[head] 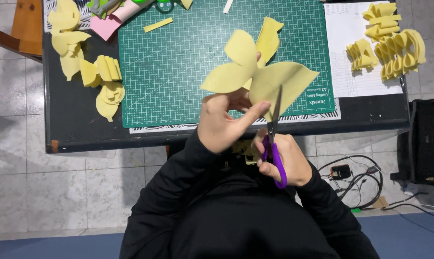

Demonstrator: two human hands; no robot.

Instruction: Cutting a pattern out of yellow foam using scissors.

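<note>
My left hand (224, 122) pinches a yellow foam piece (257, 72) with several petal-shaped lobes and holds it up over the near edge of the green cutting mat (178, 62). My right hand (286, 160) grips purple-handled scissors (274, 144). Their blades point up into the lower right lobe of the foam piece. Both arms wear black sleeves.
The mat lies on a black table (78, 124). Cut yellow foam petals (99, 79) are piled at the left, and folded yellow foam shapes (394, 45) sit at the right on a white sheet (351, 57). Cables (356, 175) and a black bag (428, 141) rest on the tiled floor.
</note>
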